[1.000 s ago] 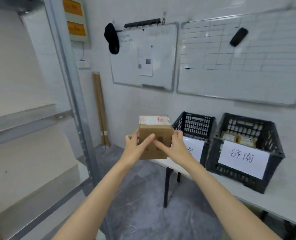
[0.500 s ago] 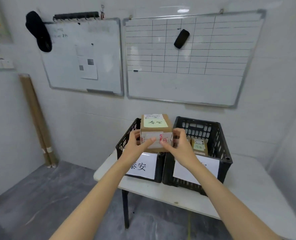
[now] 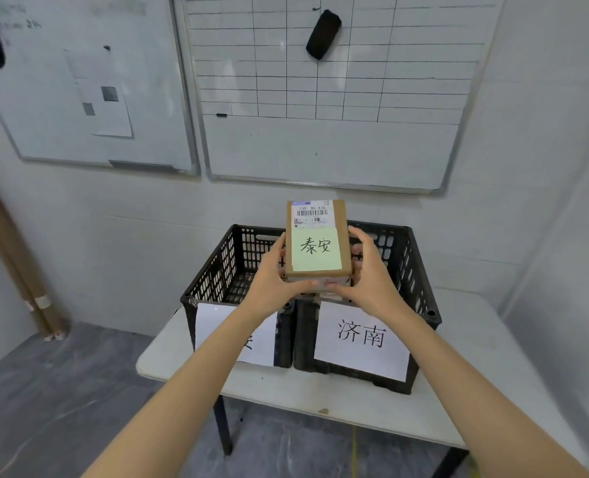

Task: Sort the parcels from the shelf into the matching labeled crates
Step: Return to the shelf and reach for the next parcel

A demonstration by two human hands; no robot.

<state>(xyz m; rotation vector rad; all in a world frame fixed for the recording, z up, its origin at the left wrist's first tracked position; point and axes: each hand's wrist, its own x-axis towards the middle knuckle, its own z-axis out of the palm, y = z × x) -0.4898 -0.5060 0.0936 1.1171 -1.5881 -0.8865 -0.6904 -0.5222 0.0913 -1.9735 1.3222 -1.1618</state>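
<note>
Gripping a cardboard parcel (image 3: 317, 236) from both sides, the left hand (image 3: 272, 281) and right hand (image 3: 369, 270) close around it, above the two black crates (image 3: 420, 294) on the bench (image 3: 493, 374); its green note reads 泰安, facing up.

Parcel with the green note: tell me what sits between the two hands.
In the head view, only the cardboard parcel lies between the left hand and the right hand, which clasp its sides.

1 parcel (image 3: 317, 241), 2 crates (image 3: 224, 267), 2 whiteboards (image 3: 320, 146)
</note>
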